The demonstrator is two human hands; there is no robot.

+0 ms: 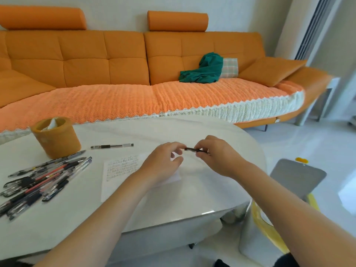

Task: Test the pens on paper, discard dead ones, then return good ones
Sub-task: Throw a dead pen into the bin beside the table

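- We see the right hand [215, 154] pinching a dark pen [194, 149] between thumb and fingertips, above the far part of the table [192, 189]
- The left hand [163, 161] meets the pen's left end; its fingers are curled and narrow, and we cannot tell whether they grip it
- The paper [123, 168] lies under the left hand, with rows of small marks too blurred for us to read
- A pile of pens [42, 180] lies near the table's left edge, touching the orange holder [55, 137]
- One single pen [112, 146] lies apart, beyond the paper
- We read no brand on anything
- Bare tabletop stays open on the right, up to the rounded edge; the bin [269, 218] with a yellow liner stands just beside that edge
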